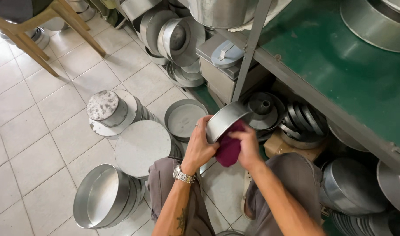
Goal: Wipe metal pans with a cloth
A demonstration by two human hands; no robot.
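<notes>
Tiled floor (38, 131) filling left half of frame, crowded with round metal pans. Green-topped bench (340, 61) running across upper right, grey metal leg (248, 52) dropping down centre top. Wooden chair legs (38, 43) showing at upper left.

Holding a small round metal pan (226, 119) at centre of frame, tilted on edge, just above the knees. Left hand (200, 146) wrapping fingers (204, 124) around the pan's rim from the left, closed on it; ring on one finger, metal watch (183, 175) on the wrist. Right hand (248, 146) pressing a dark red cloth (229, 148) against the pan's underside, fingers closed on the cloth. Cloth touching the pan and bunching between both hands.

Sitting low, grey trousers (296, 175) showing at bottom centre.

Lying around: stack of pans on their side (106, 196) at lower left, flat-bottomed upturned pan (143, 146) just left of the left hand, smaller upturned stack (110, 109) above that, shallow open pan (184, 118) beside the left hand's fingers. Tube pan (263, 109) resting under the bench just right of the held pan, row of rings (302, 122) standing beside it. More pans leaning at upper centre.
</notes>
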